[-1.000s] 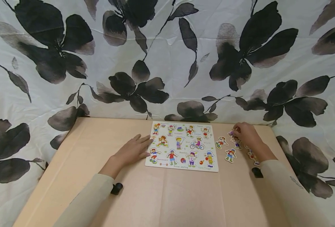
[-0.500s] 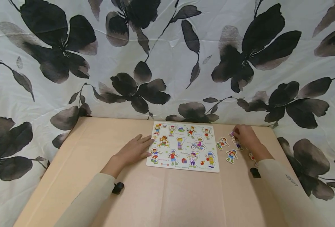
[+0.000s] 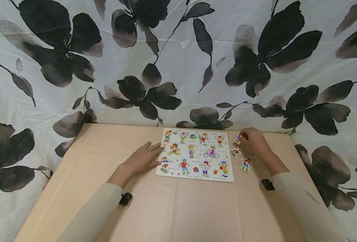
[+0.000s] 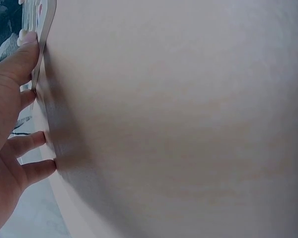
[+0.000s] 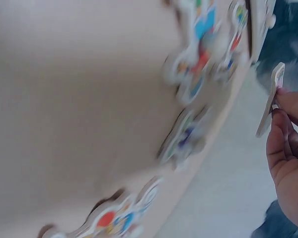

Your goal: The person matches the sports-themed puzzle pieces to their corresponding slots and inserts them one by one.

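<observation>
A white board with colourful child figures (image 3: 198, 159) lies on the table. Spread fingers of the left hand (image 3: 140, 159) rest at its left edge; in the left wrist view that hand (image 4: 10, 119) has its thumb on the board's edge. To the right of the board, the right hand (image 3: 258, 144) pinches a small cut-out figure (image 3: 238, 139) between thumb and fingertips. The right wrist view shows the held piece (image 5: 272, 99) side-on, raised off the table in the right hand (image 5: 290, 148).
Several loose figure pieces lie right of the board, among them one in blue trousers (image 3: 246, 165) and one beside the board's edge (image 3: 236, 151). A floral cloth (image 3: 178, 67) hangs behind the table (image 3: 205, 211).
The right hand has lifted a figure piece from the loose group and moved left with it, towards the board. The left hand has stayed at the board's left edge.
</observation>
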Tool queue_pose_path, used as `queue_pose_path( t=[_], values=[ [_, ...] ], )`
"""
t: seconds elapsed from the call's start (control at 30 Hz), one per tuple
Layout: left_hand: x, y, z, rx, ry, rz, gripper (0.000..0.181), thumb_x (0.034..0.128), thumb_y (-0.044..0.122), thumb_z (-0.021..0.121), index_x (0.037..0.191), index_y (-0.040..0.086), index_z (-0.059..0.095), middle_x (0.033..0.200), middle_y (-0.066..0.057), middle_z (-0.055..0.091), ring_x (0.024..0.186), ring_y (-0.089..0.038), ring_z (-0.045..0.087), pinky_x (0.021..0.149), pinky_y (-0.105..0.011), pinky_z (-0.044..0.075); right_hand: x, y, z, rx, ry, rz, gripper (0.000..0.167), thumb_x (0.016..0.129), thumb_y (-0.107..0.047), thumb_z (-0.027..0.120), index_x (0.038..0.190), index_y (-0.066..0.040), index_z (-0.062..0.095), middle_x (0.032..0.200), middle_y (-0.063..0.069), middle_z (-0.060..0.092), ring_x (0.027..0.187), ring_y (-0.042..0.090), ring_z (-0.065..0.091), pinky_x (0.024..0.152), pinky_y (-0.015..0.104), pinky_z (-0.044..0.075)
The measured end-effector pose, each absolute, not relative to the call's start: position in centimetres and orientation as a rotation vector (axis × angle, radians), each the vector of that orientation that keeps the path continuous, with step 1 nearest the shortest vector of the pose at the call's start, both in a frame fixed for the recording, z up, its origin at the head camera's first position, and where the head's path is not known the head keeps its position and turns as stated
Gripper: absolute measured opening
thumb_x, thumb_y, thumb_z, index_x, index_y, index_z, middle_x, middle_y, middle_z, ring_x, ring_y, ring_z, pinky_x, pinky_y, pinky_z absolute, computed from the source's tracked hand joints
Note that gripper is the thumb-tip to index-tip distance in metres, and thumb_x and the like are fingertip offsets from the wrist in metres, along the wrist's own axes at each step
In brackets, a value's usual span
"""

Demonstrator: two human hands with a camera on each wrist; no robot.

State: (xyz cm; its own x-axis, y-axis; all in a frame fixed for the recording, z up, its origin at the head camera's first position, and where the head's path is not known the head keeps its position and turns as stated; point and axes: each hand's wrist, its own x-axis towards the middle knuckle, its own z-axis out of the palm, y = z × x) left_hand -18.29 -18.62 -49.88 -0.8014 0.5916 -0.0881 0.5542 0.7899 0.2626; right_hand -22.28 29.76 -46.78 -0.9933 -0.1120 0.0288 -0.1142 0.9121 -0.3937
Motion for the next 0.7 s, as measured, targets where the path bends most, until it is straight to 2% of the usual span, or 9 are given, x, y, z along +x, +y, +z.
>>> queue_pose_path(
  t=[0.13,0.3,0.7],
  values=[
    [-18.2,-18.6,-49.7,0.908,2.809,0.332,0.067,0.1020,0.047,0.062,0.158,0.015,0.044,0.166,-0.011,0.038,0.148,-0.053,0.034,0.121,-0.063,0.033,-21.9,27.7,-46.5,0.255,-3.077,0.640,0.017,0.101,-0.013,0.066,0.111,0.000,0.067,0.104,0.016,0.061,0.091,0.029,0.058,0.077,0.041,0.054],
    [-18.2,-18.6,-49.7,0.915,2.809,0.338,0.068,0.1019,0.047,0.062,0.158,0.014,0.044,0.166,-0.011,0.038,0.149,-0.053,0.034,0.121,-0.063,0.034,-21.5,24.8,-46.7,0.416,-3.036,0.609,0.015,0.098,-0.012,0.071,0.108,-0.001,0.071,0.101,0.013,0.063,0.088,0.025,0.060,0.076,0.039,0.056],
    [-18.0,-18.8,-49.8,0.939,2.804,0.339,0.067,0.1020,0.046,0.062,0.158,0.015,0.043,0.165,-0.012,0.039,0.148,-0.054,0.034,0.121,-0.063,0.033,-20.6,17.3,-47.2,0.603,-3.004,0.571,0.013,0.097,-0.015,0.073,0.106,-0.006,0.073,0.097,0.007,0.062,0.082,0.019,0.055,0.074,0.033,0.054]
  ],
)
